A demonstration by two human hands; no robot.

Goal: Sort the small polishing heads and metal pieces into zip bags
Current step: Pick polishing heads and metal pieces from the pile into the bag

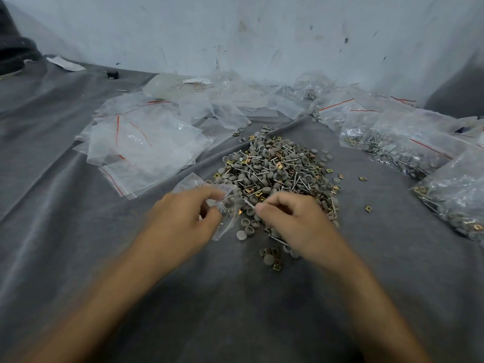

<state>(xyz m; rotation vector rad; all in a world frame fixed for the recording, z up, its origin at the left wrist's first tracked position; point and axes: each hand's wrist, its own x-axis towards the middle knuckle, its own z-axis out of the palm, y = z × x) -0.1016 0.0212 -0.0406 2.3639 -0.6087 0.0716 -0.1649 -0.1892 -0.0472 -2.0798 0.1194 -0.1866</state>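
Small grey round polishing heads, thin metal pins and brass-coloured square clips lie mixed in one loose pile [277, 169] at the middle of a grey cloth-covered table [235, 297]. A few strays [269, 255] lie on the near side of it.

Left hand [183, 213]: grips a small clear zip bag [227, 224] at the near-left edge of the pile, thumb and fingers pinching the plastic. The bag's mouth faces the pile, and it already holds some pins.

Right hand [293, 218]: fingers curled over the near edge of the pile. Thumb and forefinger are closed on what appears to be a thin metal pin [250, 204], just beside the bag's mouth.

Far left: a heap of empty clear zip bags with red seal lines [146, 145]. Right: filled zip bags [398, 145], well apart from the hands.

Step in hand, as judged: picking a piece from the pile and feeding it into the held bag. Most of the pile remains unsorted. The next move calls for a short carry leftward to the mouth, the left hand keeping that mouth spread, and release only once the piece is inside.
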